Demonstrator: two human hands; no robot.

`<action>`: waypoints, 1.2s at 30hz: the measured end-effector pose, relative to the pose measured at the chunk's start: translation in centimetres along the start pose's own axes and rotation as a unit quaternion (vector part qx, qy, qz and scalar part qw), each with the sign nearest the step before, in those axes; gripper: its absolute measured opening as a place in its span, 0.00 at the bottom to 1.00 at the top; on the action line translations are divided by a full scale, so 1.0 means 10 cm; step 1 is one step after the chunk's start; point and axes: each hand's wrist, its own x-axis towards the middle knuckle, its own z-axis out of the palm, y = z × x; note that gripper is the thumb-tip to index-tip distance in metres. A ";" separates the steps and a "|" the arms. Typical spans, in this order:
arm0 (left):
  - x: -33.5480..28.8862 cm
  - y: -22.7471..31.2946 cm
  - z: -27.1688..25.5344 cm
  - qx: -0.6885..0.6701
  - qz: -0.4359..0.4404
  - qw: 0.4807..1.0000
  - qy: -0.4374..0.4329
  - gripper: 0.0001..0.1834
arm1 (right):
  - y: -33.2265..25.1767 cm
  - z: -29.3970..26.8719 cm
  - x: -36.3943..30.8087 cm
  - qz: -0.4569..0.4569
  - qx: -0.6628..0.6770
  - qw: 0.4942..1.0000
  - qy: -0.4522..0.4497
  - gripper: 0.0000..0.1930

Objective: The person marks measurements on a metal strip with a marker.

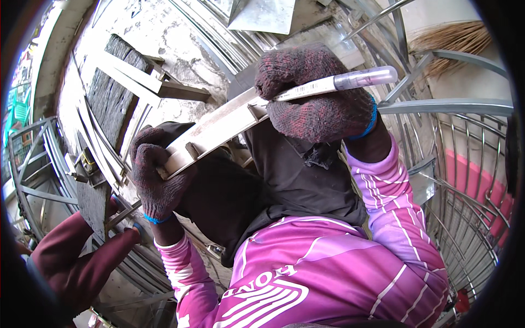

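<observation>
A pale metal bar with short tabs sticking out of it lies slanted above my lap, rising to the right. My left hand, in a dark knitted glove with a blue cuff, is closed round its lower left end. At its upper right end is my right hand, gloved alike. Its fingers are wrapped round a white marker pen with a clear cap pointing right. The pen's other end meets the bar or lies close to it; I cannot tell which. Whether my right hand also grips the bar is hidden.
A dark weathered plank and metal pieces lie ahead on the left. A shiny sheet is at the top. Metal frames and a straw broom stand right. Another person's maroon-clad legs are at the lower left.
</observation>
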 end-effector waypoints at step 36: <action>-0.11 -0.16 0.07 -0.128 -0.040 0.989 0.056 0.19 | 0.20 -0.44 -0.20 -0.073 -0.493 0.866 0.052 0.13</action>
